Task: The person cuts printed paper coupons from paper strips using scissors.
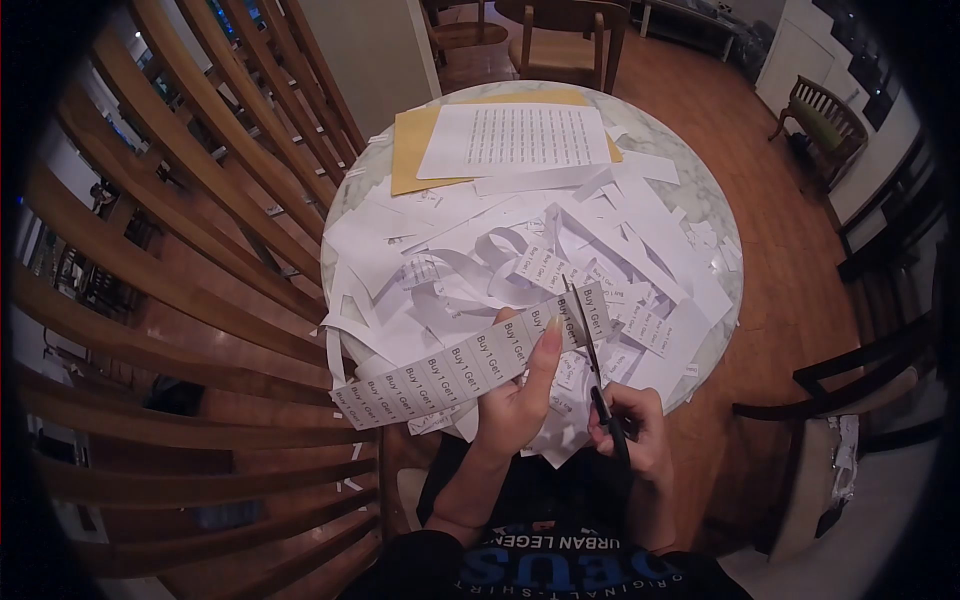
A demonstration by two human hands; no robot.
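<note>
A long paper strip (430, 375) printed with repeated "Buy 1 Get 1" labels is pinched in my left hand (522, 395), thumb on top. My right hand (635, 430) is closed round the handles of black scissors (592, 360). The scissor blades reach up across the strip near its right end, and one label lies to the right of them. Beneath the strip, cut labels (650, 325) and curled white offcuts (440, 265) are heaped on the round marble table (712, 190).
A printed sheet (530, 137) lies on a yellow envelope (407, 150) at the table's far side. Wooden slats (190, 230) stand close on the left. Chairs (565, 45) are beyond the table, and a dark chair (850, 375) is at the right.
</note>
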